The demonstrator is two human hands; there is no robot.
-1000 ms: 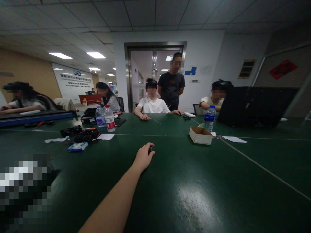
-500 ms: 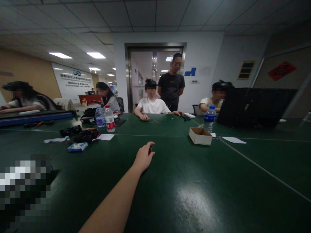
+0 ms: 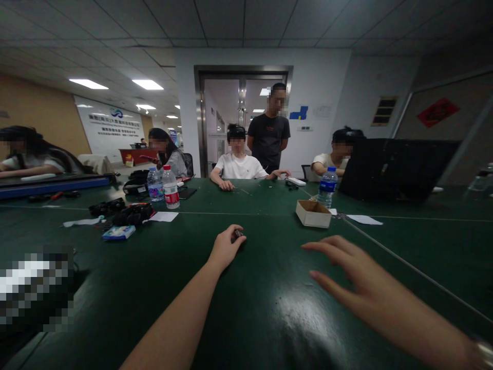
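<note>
"What's the left grip [image 3: 224, 247] holding over there on the green desk [image 3: 262, 303]?"

"It's pinching a small dark object [image 3: 238, 234] between thumb and fingers, low over the desk near the middle; I'm not making out exactly what it is, since the hand is partly covering it"

"Why so low, do you think?"

"I'm guessing the desk is helping to steady it, and the thumb is pressing from the near side so it isn't slipping out"

"And the right grip [image 3: 356, 270]?"

"It's hovering spread, thumb well apart from the fingers, nothing sitting between them; it's looking blurred from here, on the near side of that open cardboard box [image 3: 313, 219]"

"How is the box standing?"

"It's resting open side up, well apart from the small dark object, with a blue-capped bottle [image 3: 327, 187] standing just behind; facing upward like that, it's leaving its inside easy to get at, I'd say"
</note>
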